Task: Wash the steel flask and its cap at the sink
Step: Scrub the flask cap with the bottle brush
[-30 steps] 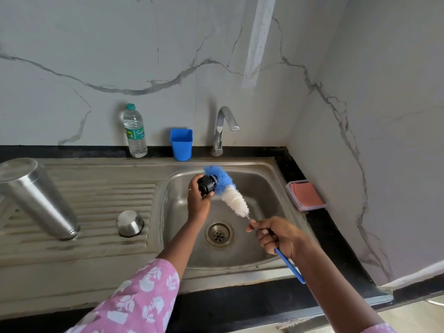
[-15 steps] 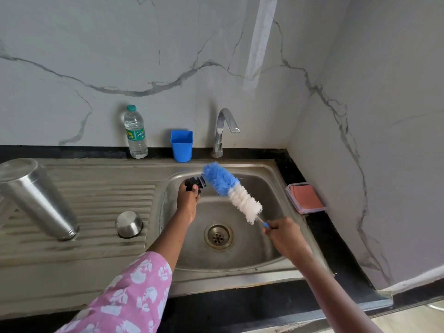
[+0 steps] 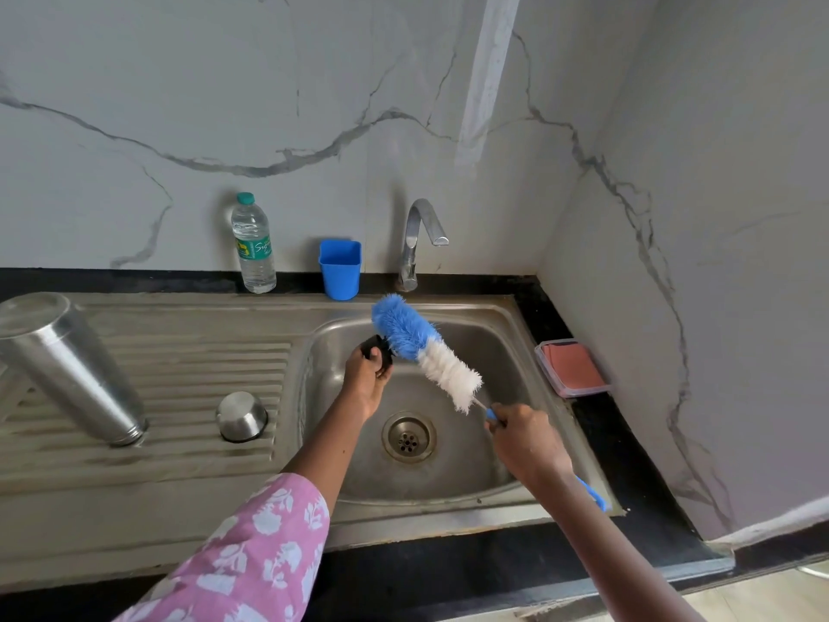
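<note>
The steel flask (image 3: 67,370) stands upside down on the ribbed drainboard at the left. A small steel cup cap (image 3: 241,416) sits inverted beside it. Over the sink basin (image 3: 471,464) my left hand (image 3: 365,379) grips a black stopper cap (image 3: 374,347), mostly hidden by my fingers. My right hand (image 3: 522,437) holds the blue handle of a bottle brush (image 3: 426,352). The brush's blue and white bristle head lies against the black cap, pointing up and left.
A curved tap (image 3: 417,244) stands behind the basin, with a blue plastic cup (image 3: 340,269) and a water bottle (image 3: 253,244) to its left. A tray with a pink sponge (image 3: 572,365) sits on the black counter at the right. Marble walls close in behind and right.
My left hand has carried the black cap up toward the basin's back left. My right hand slid right and up the handle, and the brush head now reaches further back.
</note>
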